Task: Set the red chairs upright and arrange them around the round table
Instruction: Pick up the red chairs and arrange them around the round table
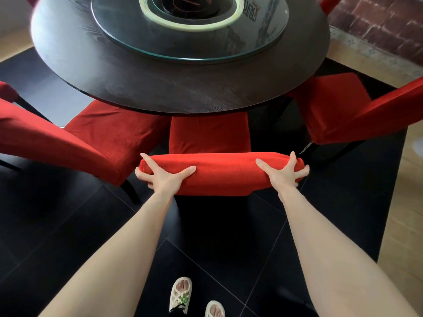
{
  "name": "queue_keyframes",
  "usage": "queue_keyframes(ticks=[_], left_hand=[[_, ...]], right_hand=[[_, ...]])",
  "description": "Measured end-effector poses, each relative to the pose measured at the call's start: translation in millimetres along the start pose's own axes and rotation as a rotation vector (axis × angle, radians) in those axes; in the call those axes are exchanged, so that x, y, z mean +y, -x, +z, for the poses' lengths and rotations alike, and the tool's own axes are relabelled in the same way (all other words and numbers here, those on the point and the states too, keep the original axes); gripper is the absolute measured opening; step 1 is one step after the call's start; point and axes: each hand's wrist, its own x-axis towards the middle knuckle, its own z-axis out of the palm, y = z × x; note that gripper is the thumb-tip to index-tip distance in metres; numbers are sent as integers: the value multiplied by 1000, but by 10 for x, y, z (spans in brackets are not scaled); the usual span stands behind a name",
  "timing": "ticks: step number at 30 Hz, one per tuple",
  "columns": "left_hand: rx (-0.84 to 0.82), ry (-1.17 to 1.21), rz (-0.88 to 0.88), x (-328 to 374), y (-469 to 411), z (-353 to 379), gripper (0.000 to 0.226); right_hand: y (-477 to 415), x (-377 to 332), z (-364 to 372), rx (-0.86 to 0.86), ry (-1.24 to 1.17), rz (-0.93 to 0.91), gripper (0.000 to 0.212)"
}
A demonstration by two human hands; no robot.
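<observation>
Red plush covers every seat in the head view. The middle chair [224, 172] stands upright right in front of the person, its seat pushed partly under the rim of the dark wooden round counter [160, 88], which carries a glass turntable [137, 42].

The left hand [163, 175] and the right hand [283, 172] each grip one end of its padded top rail. The fingers [147, 162] are splayed wide, the forefingers lie over the top, the outer ones wrap round the rail's ends, and the thumbs point inward along the near face. A wide two-ended hold like this probably serves to keep the chair square while it is slid or nudged into line.

Beside it, the left chair [57, 143] and the right chair [357, 115] also stand upright, angled toward the counter's centre. A scrap of another red chair [329, 3] shows at the far edge. The person's sandalled feet [180, 294] rest on the black tiled floor [68, 225]. By my reading, this chair is close to its final place.
</observation>
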Motion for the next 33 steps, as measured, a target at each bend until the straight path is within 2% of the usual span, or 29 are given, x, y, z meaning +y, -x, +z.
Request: queue_keyframes(ticks=[14,25,33], left_hand=[[-50,-78,-5,30,44,-158,135],[4,-1,-10,26,37,-39,135],[12,-53,-4,27,66,-24,134]], right_hand=[[215,2,43,-5,19,10,121],[127,18,55,-21,-32,-25,128],[68,35,26,-29,-46,-43,127]])
